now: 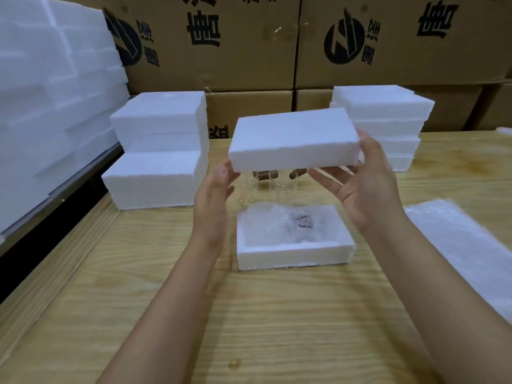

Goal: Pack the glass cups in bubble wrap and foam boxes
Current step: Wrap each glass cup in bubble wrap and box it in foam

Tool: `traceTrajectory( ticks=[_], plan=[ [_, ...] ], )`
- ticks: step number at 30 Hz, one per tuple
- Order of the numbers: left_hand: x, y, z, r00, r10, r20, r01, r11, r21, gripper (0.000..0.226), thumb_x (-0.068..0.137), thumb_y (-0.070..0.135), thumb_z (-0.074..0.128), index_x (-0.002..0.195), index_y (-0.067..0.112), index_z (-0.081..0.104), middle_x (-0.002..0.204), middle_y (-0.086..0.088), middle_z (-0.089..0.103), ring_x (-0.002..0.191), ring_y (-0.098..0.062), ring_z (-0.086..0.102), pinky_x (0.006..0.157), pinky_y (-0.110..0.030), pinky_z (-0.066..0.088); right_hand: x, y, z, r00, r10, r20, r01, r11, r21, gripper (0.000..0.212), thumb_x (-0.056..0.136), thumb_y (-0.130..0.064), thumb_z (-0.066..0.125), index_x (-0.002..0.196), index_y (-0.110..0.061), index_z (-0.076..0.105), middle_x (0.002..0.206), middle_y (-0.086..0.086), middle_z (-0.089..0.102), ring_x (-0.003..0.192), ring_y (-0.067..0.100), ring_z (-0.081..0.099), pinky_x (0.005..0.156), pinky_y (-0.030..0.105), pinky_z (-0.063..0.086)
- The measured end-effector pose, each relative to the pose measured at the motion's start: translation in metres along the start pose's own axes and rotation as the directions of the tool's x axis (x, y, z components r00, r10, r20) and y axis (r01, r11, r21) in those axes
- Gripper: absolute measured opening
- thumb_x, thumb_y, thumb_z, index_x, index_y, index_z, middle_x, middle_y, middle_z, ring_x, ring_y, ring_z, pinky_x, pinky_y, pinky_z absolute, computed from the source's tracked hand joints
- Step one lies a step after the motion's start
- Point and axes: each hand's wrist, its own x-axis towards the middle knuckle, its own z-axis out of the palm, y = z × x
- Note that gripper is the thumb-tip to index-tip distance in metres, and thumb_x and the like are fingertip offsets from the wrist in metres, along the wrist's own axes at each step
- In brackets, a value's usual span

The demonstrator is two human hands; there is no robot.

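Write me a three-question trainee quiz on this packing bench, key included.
1. True or false: the white foam lid already sits on the open white foam box.
2. What lies in that box? A) a bubble-wrapped bundle B) a bare glass cup C) nothing
3. Which hands hold the lid?
Key: 1 false, it is held in the air above the box; 2 A; 3 both, the left hand and the right hand.

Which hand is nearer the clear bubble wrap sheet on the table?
Right. The right hand holds the white foam lid at its right end, left of the clear bubble wrap sheet; the left hand holds the opposite end.
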Motion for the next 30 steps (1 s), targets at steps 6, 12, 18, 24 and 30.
traceTrajectory(
  ticks=[6, 12, 18, 24, 30],
  plan=[
    [0.008, 0.021, -0.008, 0.997, -0.057, 0.045, 0.064, 0.985, -0.158, 0.022, 0.084, 0.04, 0.056, 0.09, 0.019, 0.053, 0.094, 0.009, 0.07, 0.096, -0.01, 0.066, 0.088, -0.032, 0.054, 0.016, -0.034, -0.031, 0.934, 0.327, 0.144, -0.257, 0.894, -0.366, 0.03, 0.091, -0.015, 0.05, 0.121, -0.011, 0.054, 0.118, 0.021, 0.063, 0.088, 0.033, 0.071, 0.064, 0.029, 0.058],
    [0.011, 0.04, -0.039, 0.901, -0.187, 0.391, 0.174, 0.982, 0.067, 0.074, 0.065, 0.031, 0.077, 0.133, 0.039, 0.048, 0.133, 0.002, 0.059, 0.115, -0.015, 0.063, 0.087, -0.028, 0.054, 0.021, -0.052, -0.057, 0.752, 0.558, 0.351, -0.299, 0.763, -0.573, 0.065, 0.079, -0.011, 0.053, 0.132, -0.047, 0.044, 0.124, 0.012, 0.064, 0.093, 0.046, 0.067, 0.066, 0.035, 0.059],
    [0.004, 0.042, -0.054, 0.75, -0.397, 0.529, 0.171, 0.889, 0.425, 0.098, 0.049, 0.031, 0.085, 0.132, 0.061, 0.041, 0.136, 0.005, 0.05, 0.124, -0.009, 0.052, 0.098, -0.031, 0.049, 0.029, -0.043, -0.071, 0.619, 0.7, 0.356, -0.328, 0.643, -0.693, 0.068, 0.08, -0.012, 0.052, 0.13, -0.055, 0.036, 0.117, 0.018, 0.066, 0.09, 0.052, 0.065, 0.069, 0.036, 0.059],
    [0.005, 0.04, -0.051, 0.721, -0.438, 0.537, 0.095, 0.83, 0.549, 0.089, 0.049, 0.035, 0.087, 0.127, 0.052, 0.049, 0.141, 0.022, 0.047, 0.136, 0.002, 0.035, 0.117, -0.041, 0.029, 0.037, -0.028, -0.081, 0.595, 0.723, 0.352, -0.369, 0.634, -0.68, 0.064, 0.081, -0.009, 0.052, 0.123, -0.056, 0.042, 0.119, 0.015, 0.066, 0.094, 0.051, 0.064, 0.073, 0.039, 0.058],
    [0.002, 0.033, -0.049, 0.748, -0.415, 0.518, 0.1, 0.842, 0.531, 0.082, 0.047, 0.033, 0.088, 0.122, 0.043, 0.059, 0.136, 0.019, 0.053, 0.133, 0.0, 0.041, 0.117, -0.043, 0.028, 0.038, -0.021, -0.083, 0.711, 0.646, 0.276, -0.253, 0.602, -0.757, 0.066, 0.075, -0.038, 0.078, 0.13, -0.049, 0.043, 0.1, 0.003, 0.072, 0.067, 0.028, 0.067, 0.052, 0.026, 0.054]
  ],
)
